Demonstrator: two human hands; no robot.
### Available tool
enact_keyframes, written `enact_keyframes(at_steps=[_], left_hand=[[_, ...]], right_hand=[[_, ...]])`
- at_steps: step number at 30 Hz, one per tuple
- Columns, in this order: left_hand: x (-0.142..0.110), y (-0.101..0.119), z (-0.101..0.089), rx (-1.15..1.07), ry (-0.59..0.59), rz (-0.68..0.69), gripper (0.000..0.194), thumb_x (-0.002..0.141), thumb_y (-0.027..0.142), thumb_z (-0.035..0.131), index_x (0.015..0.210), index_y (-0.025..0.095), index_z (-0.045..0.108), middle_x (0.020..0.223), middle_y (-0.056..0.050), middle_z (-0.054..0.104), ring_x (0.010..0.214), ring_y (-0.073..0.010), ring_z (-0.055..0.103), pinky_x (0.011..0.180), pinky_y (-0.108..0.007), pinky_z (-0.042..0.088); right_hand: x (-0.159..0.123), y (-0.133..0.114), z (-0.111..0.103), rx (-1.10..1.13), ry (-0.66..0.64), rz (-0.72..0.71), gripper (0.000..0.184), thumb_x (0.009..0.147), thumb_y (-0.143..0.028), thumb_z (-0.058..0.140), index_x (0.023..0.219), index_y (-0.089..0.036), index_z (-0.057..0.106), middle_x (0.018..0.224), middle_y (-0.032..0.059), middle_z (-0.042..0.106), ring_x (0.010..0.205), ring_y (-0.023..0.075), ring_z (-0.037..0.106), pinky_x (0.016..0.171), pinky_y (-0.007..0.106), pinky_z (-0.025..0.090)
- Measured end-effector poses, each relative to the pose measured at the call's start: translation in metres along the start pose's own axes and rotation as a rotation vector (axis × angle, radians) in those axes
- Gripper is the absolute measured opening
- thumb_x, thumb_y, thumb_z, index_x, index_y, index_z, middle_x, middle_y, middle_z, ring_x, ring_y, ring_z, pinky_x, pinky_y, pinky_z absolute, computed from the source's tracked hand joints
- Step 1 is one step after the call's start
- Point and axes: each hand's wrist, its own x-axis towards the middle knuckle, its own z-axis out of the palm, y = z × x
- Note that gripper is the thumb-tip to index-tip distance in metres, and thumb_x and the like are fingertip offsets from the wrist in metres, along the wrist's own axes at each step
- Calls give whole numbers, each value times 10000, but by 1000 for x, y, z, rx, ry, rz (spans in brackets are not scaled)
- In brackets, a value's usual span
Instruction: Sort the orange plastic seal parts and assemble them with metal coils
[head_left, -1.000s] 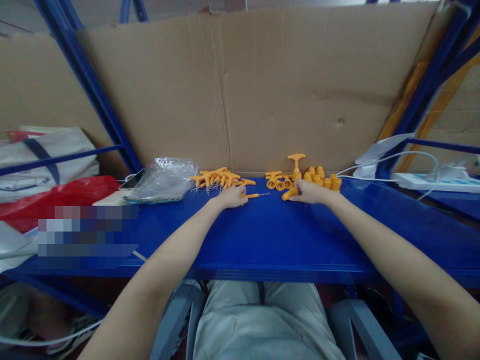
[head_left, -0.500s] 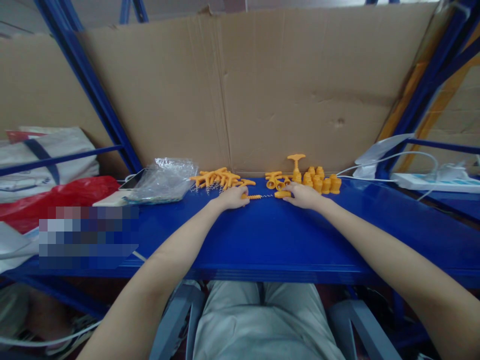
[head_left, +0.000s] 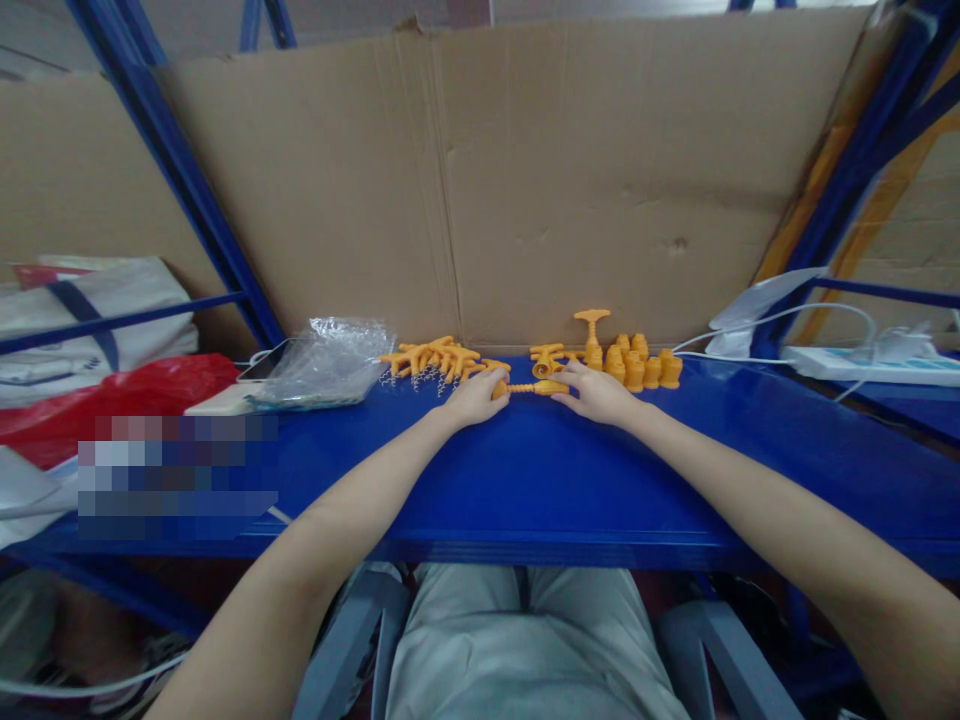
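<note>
Over the blue table my left hand (head_left: 478, 397) is closed on the handle of an orange corkscrew (head_left: 519, 389), held sideways. My right hand (head_left: 596, 394) grips an orange plastic sleeve (head_left: 551, 387) whose open end meets the corkscrew's threaded shaft; the metal spiral is hidden inside it. Behind my left hand lies a pile of orange corkscrews (head_left: 435, 357) with bare metal spirals. Just behind my right hand are a few corkscrews fitted with sleeves (head_left: 547, 366). One assembled corkscrew (head_left: 592, 335) stands upright, beside several upright orange sleeves (head_left: 651, 368).
A clear plastic bag (head_left: 326, 365) and a red bag (head_left: 127, 400) lie on the left. A white power strip (head_left: 870, 365) with cables sits at the right. A cardboard sheet (head_left: 562, 180) walls off the back, between blue metal posts (head_left: 187, 180).
My hands have come closer together. The metal spiral, bare between them before, has gone into the sleeve, and the shaft now reaches its mouth.
</note>
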Motion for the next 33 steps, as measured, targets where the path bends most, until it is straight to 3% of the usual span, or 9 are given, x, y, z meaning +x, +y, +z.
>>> enact_keyframes(at_steps=[9,17,21,25,29,33], left_hand=[[0,3,-2,-10,110,23,219,849,279,571,1061,228,599,1078,-58,701,1014,-242,662,899,-364,514],[0,4,-8,-65,173,-21,208,852,349,611,1024,232,616,1063,-47,720,968,-226,668,840,-335,511],[1,5,-10,-61,190,-26,199,857,352,609,1016,232,611,1054,-33,723,975,-222,663,845,-325,501],[0,5,-14,-55,218,-59,198,861,349,616,1016,226,600,1020,-24,720,951,-211,660,825,-296,483],[0,5,-16,-54,240,-39,180,871,353,611,985,215,588,986,-28,708,898,-198,647,808,-288,475],[1,5,-15,-54,291,-48,186,871,366,615,966,210,579,955,-27,693,862,-187,629,791,-284,469]], right_hand=[[1,0,2,49,74,-1,393,960,-312,534,1337,-244,626,1145,116,628,994,239,648,860,363,547],[5,0,4,240,160,-43,380,939,-318,550,1288,-202,647,1139,133,645,1084,270,631,972,450,516],[10,8,6,403,185,-40,419,869,-326,651,1270,-203,639,1226,135,662,1125,281,633,1009,508,497],[13,18,10,709,138,-21,488,835,-316,680,1302,-204,595,1280,130,655,1038,232,686,956,466,552],[13,18,9,932,107,64,405,804,-381,734,1149,-184,657,1117,102,726,932,209,721,928,436,576],[12,6,1,1066,37,216,340,827,-484,724,933,-162,691,880,80,752,689,171,719,775,361,617]])
